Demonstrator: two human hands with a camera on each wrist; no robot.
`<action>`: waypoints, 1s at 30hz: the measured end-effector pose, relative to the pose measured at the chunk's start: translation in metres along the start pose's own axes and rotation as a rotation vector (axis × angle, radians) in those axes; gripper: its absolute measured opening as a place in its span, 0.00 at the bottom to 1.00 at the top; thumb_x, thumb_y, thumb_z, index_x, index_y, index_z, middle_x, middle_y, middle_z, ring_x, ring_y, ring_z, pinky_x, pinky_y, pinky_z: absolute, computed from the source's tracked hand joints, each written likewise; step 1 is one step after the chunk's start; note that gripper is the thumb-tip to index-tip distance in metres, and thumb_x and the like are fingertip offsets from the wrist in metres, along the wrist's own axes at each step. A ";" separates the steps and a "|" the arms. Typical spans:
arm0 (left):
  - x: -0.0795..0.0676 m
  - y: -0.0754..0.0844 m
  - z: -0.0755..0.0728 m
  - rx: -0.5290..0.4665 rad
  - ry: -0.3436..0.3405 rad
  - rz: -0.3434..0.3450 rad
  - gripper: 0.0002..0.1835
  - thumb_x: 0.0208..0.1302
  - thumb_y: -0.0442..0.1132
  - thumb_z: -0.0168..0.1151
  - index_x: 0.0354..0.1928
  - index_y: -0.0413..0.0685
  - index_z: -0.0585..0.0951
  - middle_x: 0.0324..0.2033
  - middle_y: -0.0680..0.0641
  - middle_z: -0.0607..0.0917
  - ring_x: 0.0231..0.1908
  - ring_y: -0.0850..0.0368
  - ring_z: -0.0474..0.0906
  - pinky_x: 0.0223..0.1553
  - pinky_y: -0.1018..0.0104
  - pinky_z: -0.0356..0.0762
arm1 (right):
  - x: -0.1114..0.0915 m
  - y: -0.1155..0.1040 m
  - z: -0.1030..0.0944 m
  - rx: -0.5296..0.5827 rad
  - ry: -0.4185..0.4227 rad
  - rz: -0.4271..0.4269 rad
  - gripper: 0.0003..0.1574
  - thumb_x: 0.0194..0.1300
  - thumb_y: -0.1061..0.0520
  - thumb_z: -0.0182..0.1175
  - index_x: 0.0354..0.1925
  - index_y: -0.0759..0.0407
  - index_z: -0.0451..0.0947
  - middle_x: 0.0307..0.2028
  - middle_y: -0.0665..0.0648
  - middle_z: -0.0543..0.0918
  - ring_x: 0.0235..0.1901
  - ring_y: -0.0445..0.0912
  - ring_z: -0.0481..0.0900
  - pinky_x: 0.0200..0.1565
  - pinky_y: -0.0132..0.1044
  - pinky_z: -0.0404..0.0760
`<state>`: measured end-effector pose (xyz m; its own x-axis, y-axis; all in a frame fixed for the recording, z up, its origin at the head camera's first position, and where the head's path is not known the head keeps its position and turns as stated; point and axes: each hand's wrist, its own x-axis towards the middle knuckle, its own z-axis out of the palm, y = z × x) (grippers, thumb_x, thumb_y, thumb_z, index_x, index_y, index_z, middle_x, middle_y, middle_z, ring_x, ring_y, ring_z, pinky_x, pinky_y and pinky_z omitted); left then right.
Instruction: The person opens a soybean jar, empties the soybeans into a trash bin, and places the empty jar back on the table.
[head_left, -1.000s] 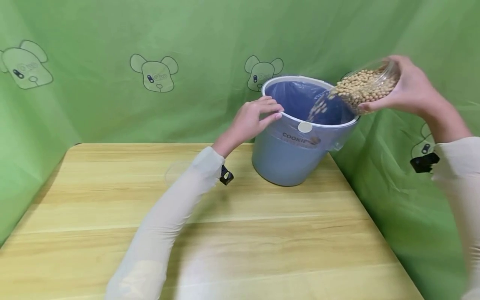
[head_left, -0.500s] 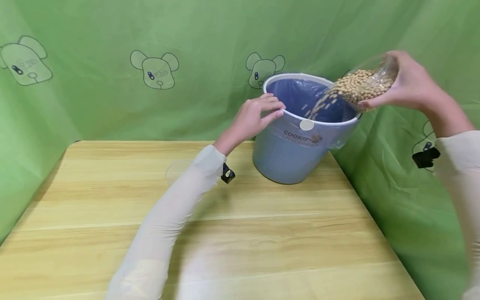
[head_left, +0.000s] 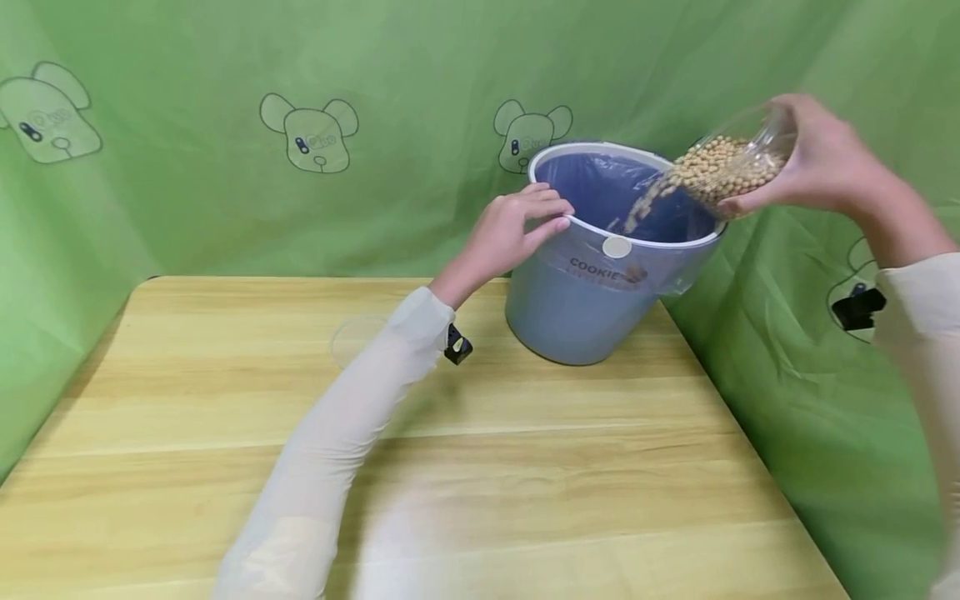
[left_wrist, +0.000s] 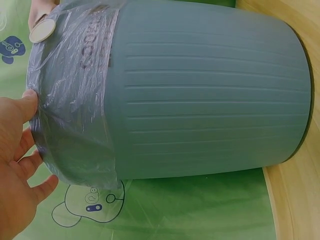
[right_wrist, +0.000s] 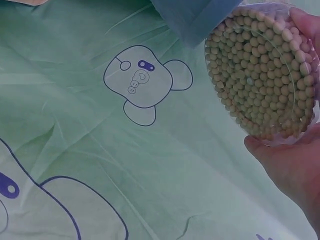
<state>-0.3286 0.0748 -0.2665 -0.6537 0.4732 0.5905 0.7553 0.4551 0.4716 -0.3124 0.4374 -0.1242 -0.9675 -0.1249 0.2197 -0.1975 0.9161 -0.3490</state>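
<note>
**Right hand tips clear jar, beans pouring into lined bin**

Right hand (head_left: 832, 167) wrapped round the base end of a clear jar (head_left: 776, 133), thumb below, fingers above. Jar tilted, mouth at the far-right side of the bin rim; can't tell if they touch. Pale round beans (head_left: 716, 171) fill the lower part of the jar and stream down into the bin (head_left: 573, 312). Right wrist view shows beans packed against the jar's round base.

Left hand (head_left: 506, 232) has fingers and thumb spread, tips resting on the left side of the pale rim; can't tell whether any fingertip hooks inside.

Bin is blue-grey, on the bench (head_left: 525, 475) near its far right corner. Clear plastic liner (head_left: 677, 279) folds over the outside.

Writing: "COOKIE" on the bin front, under the plastic; fainter line below it unreadable. Pale round tab (head_left: 617, 247) above the word. Green cloth (head_left: 420, 183) behind carries bear-head prints; lettering on them too faint to read.
</note>
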 end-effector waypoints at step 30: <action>0.003 0.002 0.000 -0.015 0.012 -0.011 0.18 0.73 0.48 0.62 0.60 0.51 0.83 0.64 0.48 0.81 0.73 0.51 0.68 0.79 0.70 0.54 | 0.007 -0.013 -0.006 -0.052 -0.066 -0.026 0.92 0.31 0.56 0.89 0.79 0.69 0.37 0.72 0.84 0.54 0.64 0.78 0.59 0.63 0.81 0.59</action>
<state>-0.3289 0.0768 -0.2638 -0.6616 0.4587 0.5932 0.7486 0.4492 0.4876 -0.3153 0.4265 -0.1130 -0.9709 -0.1717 0.1671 -0.2154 0.9307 -0.2957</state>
